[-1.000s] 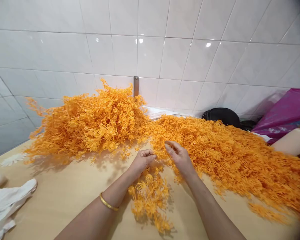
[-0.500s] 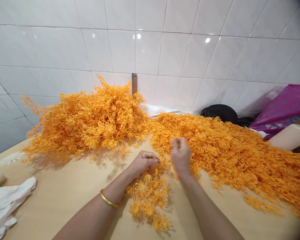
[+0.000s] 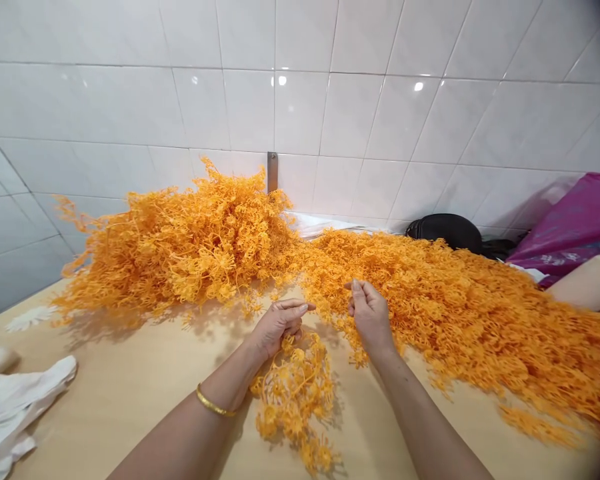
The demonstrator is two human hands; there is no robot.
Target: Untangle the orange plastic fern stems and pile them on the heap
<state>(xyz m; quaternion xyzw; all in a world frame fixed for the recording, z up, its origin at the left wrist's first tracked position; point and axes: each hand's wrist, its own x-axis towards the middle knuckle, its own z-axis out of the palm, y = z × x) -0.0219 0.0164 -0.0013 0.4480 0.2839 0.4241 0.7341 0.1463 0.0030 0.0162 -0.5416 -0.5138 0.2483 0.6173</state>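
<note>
1. an orange cluster (image 3: 295, 407) lay on the counter (image 3: 155, 393), its top seemingly gripped by the left hand's (image 3: 279, 325) curled fingers.
2. the right hand (image 3: 371, 315) was pinched closed — contents unclear; handling the cluster seemed underway, calling for untangled strands.
3. beyond, an orange heap (image 3: 460, 320) crowded it — a black case (image 3: 447, 231) behind.
</note>
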